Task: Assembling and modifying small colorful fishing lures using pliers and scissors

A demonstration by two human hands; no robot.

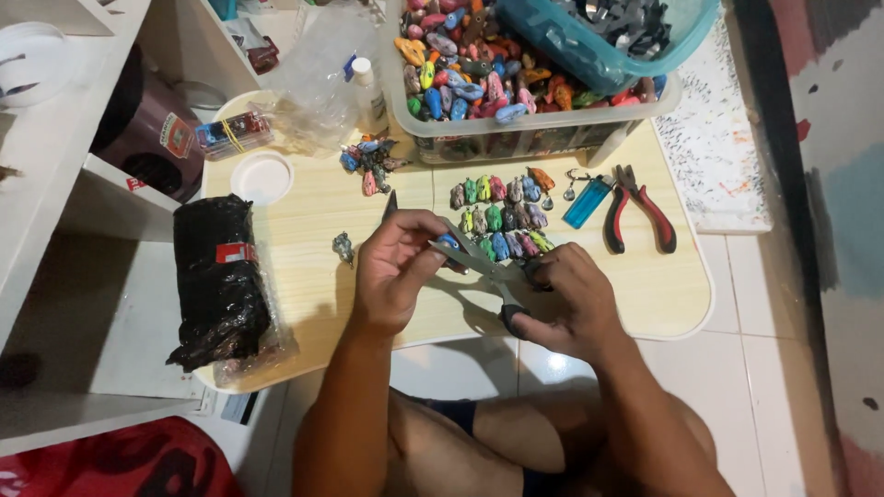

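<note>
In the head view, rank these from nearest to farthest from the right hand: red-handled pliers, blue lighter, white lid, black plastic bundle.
From the right hand:
1. Blue lighter, just beyond it, slightly right.
2. Red-handled pliers, farther right at the table's edge.
3. White lid, far left, towards the back.
4. Black plastic bundle, at the left edge.

Low pale wooden table [304, 207] on white tiled floor [773, 304]; white shelving [55, 166] at left (indoor light).

scissor handles [512, 313] buried in my right hand [562, 308], blue piece [448, 242] mostly behind my left hand [396, 269], teal tub [599, 37] cropped at top edge
</note>
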